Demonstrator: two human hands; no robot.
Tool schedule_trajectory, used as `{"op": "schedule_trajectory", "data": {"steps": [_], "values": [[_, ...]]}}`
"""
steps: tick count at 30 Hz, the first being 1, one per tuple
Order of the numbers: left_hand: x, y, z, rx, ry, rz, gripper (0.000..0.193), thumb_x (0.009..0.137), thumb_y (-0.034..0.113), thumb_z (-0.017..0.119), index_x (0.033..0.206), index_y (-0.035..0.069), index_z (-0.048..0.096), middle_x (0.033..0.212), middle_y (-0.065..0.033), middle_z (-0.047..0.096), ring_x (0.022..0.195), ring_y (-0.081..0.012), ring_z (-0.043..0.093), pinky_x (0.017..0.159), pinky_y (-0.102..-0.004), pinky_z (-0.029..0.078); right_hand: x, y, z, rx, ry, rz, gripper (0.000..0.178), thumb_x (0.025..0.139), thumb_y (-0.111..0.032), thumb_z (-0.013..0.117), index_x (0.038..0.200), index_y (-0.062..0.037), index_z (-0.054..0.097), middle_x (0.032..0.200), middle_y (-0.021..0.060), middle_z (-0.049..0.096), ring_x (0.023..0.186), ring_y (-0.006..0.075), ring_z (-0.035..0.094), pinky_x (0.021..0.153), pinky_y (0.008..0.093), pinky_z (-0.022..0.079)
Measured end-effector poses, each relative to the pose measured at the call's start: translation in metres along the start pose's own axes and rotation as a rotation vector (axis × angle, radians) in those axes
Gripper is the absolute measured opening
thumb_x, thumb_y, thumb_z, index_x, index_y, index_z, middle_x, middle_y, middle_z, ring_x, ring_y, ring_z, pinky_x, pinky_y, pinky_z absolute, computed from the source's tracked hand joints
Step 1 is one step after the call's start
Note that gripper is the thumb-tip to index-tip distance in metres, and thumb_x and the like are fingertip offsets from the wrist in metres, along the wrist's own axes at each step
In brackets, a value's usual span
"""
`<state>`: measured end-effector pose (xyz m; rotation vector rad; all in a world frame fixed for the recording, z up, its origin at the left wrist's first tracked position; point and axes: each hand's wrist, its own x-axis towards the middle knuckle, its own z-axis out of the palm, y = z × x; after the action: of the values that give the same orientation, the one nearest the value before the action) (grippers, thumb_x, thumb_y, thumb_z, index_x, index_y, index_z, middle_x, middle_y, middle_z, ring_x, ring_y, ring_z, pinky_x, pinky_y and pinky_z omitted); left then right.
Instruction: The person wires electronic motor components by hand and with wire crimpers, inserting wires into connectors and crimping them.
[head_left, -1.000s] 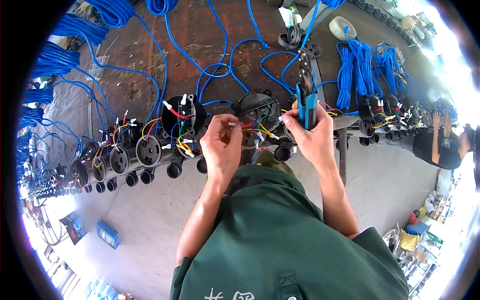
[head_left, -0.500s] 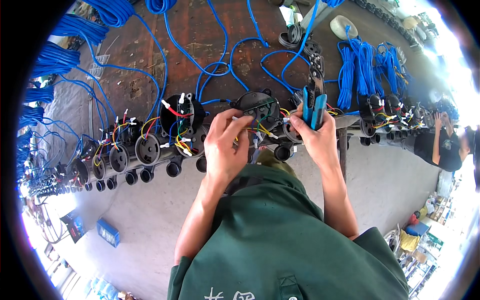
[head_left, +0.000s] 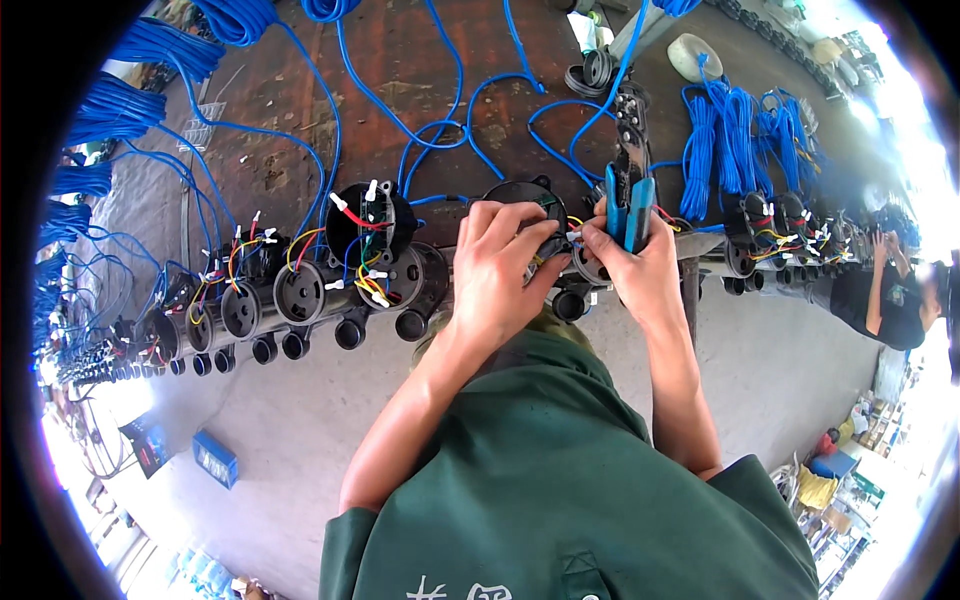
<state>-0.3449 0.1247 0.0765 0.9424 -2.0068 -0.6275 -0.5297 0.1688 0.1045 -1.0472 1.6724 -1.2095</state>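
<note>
My left hand (head_left: 503,262) bends over the front of a round black housing (head_left: 520,193), its fingertips curled toward coloured wires; whatever sits between them is hidden. My right hand (head_left: 643,262) holds crimping pliers (head_left: 632,190) with teal handles, their dark metal jaws pointing away from me. Its thumb and forefinger come together near a small white connector (head_left: 574,236) and yellow and red wires. Left of my left hand stands another black housing (head_left: 370,222), with a thick red wire and white-tipped leads.
Similar black housings with coloured wires, such as one cap (head_left: 299,293), line the table edge on both sides. Blue cable coils (head_left: 118,107) lie at the left, more cable bundles (head_left: 735,140) at the right. Another person (head_left: 885,300) works at far right. A blue box (head_left: 215,459) rests on the floor.
My left hand has moved right and now covers more of the housing and its wires. My right hand still holds the pliers in nearly the same place. The view has shifted slightly.
</note>
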Motion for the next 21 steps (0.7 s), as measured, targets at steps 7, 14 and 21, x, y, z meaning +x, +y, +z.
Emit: {"op": "schedule_trajectory", "data": {"steps": [7,14,21], "values": [[0.005,-0.006,0.005,-0.156,-0.070,-0.032,0.022,0.080,0.004,0.083,0.102,0.003,0.080,0.101,-0.0079,0.076,0.091,-0.0294,0.063,0.081,-0.0384,0.055,0.000,-0.004,0.000,-0.195,-0.072,-0.329,0.015,0.092,-0.002,0.075,0.104,0.0003,0.067,0.081,0.0054,0.070,0.069,0.0126,0.063,0.067,0.0293,0.051],[0.001,-0.011,0.002,-0.244,-0.136,-0.111,0.016,0.082,0.004,0.082,0.098,0.001,0.079,0.089,-0.0094,0.077,0.083,-0.0287,0.063,0.076,-0.0380,0.053,-0.006,-0.006,0.000,-0.347,-0.093,-0.371,0.019,0.094,-0.010,0.076,0.109,0.0002,0.067,0.080,0.0078,0.070,0.066,0.0152,0.062,0.065,0.0301,0.050],[-0.004,-0.014,0.012,-0.326,0.009,-0.129,0.014,0.080,0.002,0.083,0.094,0.002,0.080,0.086,-0.0084,0.076,0.079,-0.0261,0.064,0.071,-0.0361,0.053,-0.009,0.009,-0.016,-0.313,0.055,-0.202,0.022,0.095,-0.008,0.071,0.115,0.0005,0.068,0.085,0.0063,0.072,0.071,0.0134,0.063,0.071,0.0311,0.051]]}}
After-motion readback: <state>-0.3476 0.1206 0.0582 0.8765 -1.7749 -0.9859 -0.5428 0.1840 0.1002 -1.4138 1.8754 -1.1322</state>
